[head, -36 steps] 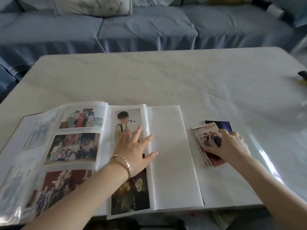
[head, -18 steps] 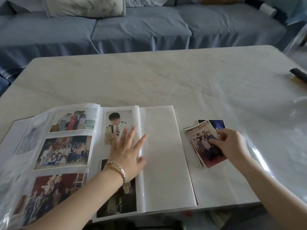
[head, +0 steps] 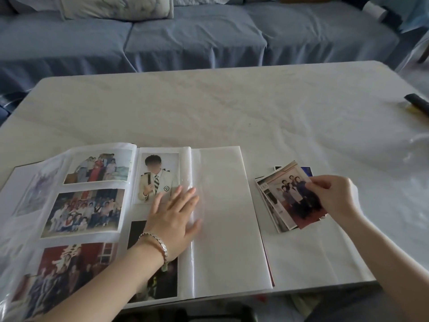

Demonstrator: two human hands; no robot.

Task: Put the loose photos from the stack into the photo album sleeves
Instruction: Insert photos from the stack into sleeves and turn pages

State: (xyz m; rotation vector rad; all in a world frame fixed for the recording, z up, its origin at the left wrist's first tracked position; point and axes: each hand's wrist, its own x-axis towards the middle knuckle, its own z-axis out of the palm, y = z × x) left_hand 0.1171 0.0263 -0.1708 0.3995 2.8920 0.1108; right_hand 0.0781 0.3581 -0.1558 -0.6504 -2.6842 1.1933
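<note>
Photo album (head: pixel 220 217) is partly filled; my flat left hand (head: pixel 173 214) presses it, my right hand (head: pixel 334 196) pinches the top photo (head: pixel 290 194) of the stack (head: pixel 270 203).

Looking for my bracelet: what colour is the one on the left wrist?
Silver bracelet, seen best in the head view.

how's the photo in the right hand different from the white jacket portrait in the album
The white-jacket portrait photo sits inside a clear album sleeve; the group photo is loose, pinched by the right hand over the photo stack. The portrait shows one person, the group photo several. The portrait lies square in the sleeve; the group photo is tilted. Both are tall colour prints.
</note>
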